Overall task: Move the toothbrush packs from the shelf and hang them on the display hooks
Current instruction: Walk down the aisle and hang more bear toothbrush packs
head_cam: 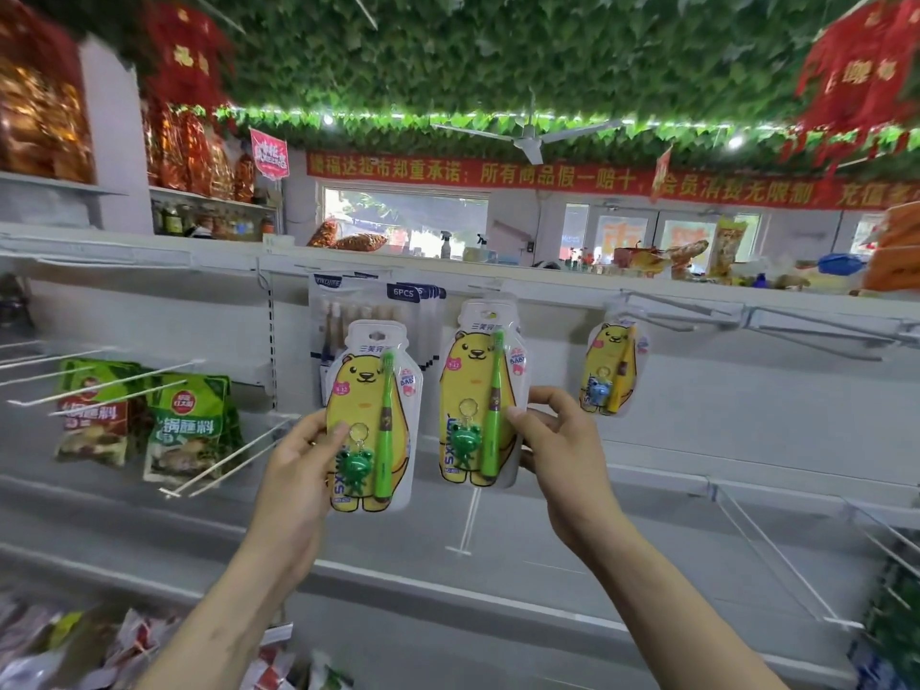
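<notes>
A white shop shelf point(697, 440) with wire hooks point(468, 522) stands under a leafy green ceiling point(498, 52) and a red banner point(498, 176). The left hand point(298, 470) grips one toothbrush pack point(371, 420) before the shelf. The right hand point(562, 440) pinches a second pack point(480, 395) just beside it.

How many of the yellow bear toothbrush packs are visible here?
3. The left pack is in the left hand; the middle pack is pinched by the right hand; the right pack hangs alone further right. Others may be hidden behind the middle pack.
</notes>
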### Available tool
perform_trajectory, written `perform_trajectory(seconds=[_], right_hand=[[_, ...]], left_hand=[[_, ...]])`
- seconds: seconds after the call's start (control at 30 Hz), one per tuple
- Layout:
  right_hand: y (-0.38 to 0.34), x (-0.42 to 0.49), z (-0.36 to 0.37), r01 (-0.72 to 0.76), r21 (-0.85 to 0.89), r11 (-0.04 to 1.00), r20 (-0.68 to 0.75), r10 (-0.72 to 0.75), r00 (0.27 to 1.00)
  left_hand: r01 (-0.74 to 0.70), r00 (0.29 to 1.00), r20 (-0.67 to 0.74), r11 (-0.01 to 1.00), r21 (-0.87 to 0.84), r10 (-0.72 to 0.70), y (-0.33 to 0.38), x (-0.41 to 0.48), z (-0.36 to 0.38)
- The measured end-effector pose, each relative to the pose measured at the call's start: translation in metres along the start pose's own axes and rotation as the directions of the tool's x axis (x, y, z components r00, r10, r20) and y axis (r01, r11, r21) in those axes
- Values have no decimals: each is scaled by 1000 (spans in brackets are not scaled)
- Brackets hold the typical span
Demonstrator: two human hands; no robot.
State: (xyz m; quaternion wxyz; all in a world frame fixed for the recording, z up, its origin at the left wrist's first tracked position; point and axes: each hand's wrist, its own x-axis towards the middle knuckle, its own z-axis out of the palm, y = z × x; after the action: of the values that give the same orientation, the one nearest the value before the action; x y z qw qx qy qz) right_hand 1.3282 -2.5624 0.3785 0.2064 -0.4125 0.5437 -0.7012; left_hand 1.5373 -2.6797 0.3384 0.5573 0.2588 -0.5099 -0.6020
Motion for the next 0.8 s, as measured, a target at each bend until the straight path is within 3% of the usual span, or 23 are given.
perform_trajectory(seconds=[0.5,0.8], right_hand=[[13,8,11,49,0,999,9,-48,999],[9,0,25,77,5,997,-54,-76,996]], left_hand=[[-5,1000,-28,1000,-29,4,-21,19,10],[14,997,78,997,-70,-8,-21,49,4]])
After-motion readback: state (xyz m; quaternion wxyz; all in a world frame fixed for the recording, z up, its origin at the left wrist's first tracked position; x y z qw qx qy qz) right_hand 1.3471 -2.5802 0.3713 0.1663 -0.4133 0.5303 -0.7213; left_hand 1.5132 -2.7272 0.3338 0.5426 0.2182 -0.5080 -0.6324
